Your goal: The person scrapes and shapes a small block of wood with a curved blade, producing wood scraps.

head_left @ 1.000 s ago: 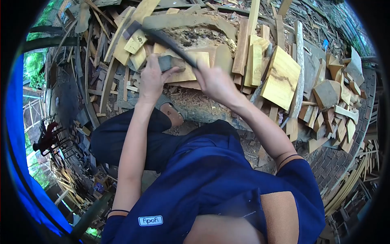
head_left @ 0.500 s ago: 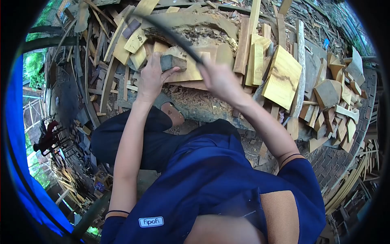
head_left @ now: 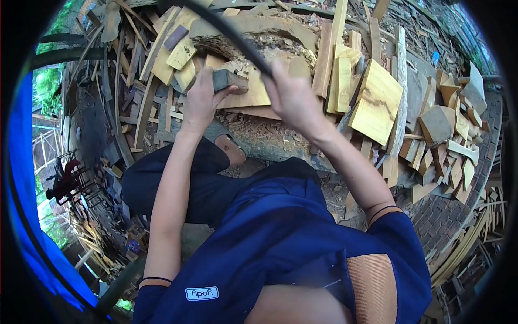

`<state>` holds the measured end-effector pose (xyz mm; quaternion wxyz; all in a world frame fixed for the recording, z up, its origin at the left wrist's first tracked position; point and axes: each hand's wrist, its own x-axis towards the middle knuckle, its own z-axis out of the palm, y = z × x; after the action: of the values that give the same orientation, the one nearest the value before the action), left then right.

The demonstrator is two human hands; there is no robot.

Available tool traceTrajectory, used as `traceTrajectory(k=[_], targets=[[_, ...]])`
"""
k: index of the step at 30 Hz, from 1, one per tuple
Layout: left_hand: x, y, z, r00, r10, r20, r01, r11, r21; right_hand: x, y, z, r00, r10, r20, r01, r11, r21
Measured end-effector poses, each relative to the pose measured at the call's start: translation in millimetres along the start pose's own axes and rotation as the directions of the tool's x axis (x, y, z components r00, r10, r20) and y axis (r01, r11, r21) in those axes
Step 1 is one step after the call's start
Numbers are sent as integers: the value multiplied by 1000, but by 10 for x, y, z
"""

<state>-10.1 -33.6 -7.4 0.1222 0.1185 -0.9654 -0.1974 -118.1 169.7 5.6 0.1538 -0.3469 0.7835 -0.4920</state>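
Note:
My left hand (head_left: 202, 102) grips a small wood block (head_left: 229, 81) with a grey-green face, thumb on its near side and fingers on its left. The block rests over a yellow wooden piece (head_left: 251, 96). My right hand (head_left: 297, 102) is closed around the lower end of a long dark tool (head_left: 226, 33), which slants up and left across the view. The tool is blurred, and its far end at the top edge cannot be made out. Behind the block lies a thick, rough-edged log piece (head_left: 253, 28).
Yellow boards (head_left: 376, 102) lie right of my right hand. Further right, cut wood pieces (head_left: 436, 124) are heaped on brick paving (head_left: 445, 224). Long strips (head_left: 147, 110) lie at left. My sandalled foot (head_left: 231, 150) is below the block. A blue sheet (head_left: 27, 216) hangs far left.
The dark tool's far end has moved up toward the top edge, and my right hand has shifted slightly. My left hand still holds the block in nearly the same place.

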Motion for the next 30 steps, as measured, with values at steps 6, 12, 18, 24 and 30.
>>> traceTrajectory(k=[6,12,18,24,30], targets=[[-29,13,-4,999,15,-33,-17,999,-35,-356,779,349,961,149,231,-83,958,-273],[-20,10,12,998,38,-42,-38,999,-12,-164,105,85,999,-31,35,37,983,-181],[-143,-47,-1,997,-54,-50,52,998,-38,-510,907,503,983,129,132,-84,950,-301],[-313,-110,34,819,-572,-35,423,644,-637,-381,988,427,961,171,218,-115,962,-249],[-528,-97,-163,567,-757,325,100,-328,-939,-128,821,320,930,260,261,-223,961,-161]])
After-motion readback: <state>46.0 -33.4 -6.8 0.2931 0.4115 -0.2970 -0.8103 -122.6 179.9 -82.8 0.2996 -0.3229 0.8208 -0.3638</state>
